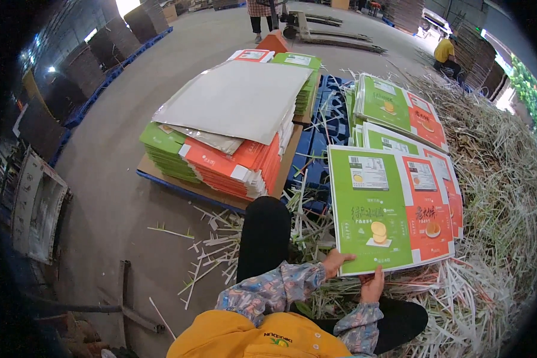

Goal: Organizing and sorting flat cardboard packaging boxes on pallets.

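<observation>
A stack of printed cardboard sheets point(370, 206), green on the left and orange-red on the right, lies in front of me to the right. My left hand point(338, 262) is closed on its near left corner, thumb on top. Close beside it, my right hand point(373, 285) pinches the near edge, with the fingers partly hidden under the sheets. Behind are more stacks of like sheets point(383, 102), partly overlapped. How many sheets my hands hold cannot be made out.
At left, a pallet bears green piles point(167, 158) and orange piles point(221, 158) under a large pale sheet point(238, 98). Paper strips point(495, 179) heap up at right. A blue pallet point(325, 119) lies between. A pallet jack point(334, 36) and two people are farther off.
</observation>
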Demonstrator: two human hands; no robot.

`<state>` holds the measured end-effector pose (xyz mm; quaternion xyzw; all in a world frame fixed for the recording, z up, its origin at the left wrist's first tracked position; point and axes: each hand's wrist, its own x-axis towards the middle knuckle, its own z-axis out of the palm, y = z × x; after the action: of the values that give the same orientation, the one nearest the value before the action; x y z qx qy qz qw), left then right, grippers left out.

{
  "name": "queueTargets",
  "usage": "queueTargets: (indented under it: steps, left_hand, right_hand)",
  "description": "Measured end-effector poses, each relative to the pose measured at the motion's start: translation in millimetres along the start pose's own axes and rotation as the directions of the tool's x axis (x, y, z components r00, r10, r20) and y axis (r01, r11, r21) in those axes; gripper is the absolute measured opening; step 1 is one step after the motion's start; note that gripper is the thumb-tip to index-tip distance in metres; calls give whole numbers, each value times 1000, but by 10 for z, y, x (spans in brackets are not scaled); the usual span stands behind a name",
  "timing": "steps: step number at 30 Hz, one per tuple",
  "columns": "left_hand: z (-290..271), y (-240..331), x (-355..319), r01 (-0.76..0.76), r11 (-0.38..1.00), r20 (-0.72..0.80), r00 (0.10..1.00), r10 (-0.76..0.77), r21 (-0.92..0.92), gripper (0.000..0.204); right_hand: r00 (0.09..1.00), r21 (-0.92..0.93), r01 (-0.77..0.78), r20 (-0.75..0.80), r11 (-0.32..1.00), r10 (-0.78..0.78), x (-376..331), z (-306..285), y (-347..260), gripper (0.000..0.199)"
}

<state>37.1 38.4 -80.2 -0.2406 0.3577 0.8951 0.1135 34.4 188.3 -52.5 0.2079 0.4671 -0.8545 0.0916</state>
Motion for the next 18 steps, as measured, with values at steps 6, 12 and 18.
queueTargets:
  steps: [6,12,18]
  left_hand:
    - [55,62,-27,-21,998,10,1000,21,-53,38]
    - [114,174,-118,-15,997,40,999,18,-70,36]
    - [92,204,-94,-22,990,72,997,32,-141,38]
  right_hand:
    - [999,27,-9,49,1000,8,-10,-35,-37,35]
    - [989,151,-27,147,988,4,53,-125,9,35]
    - [983,265,-24,183,964,-25,-33,44,-4,36]
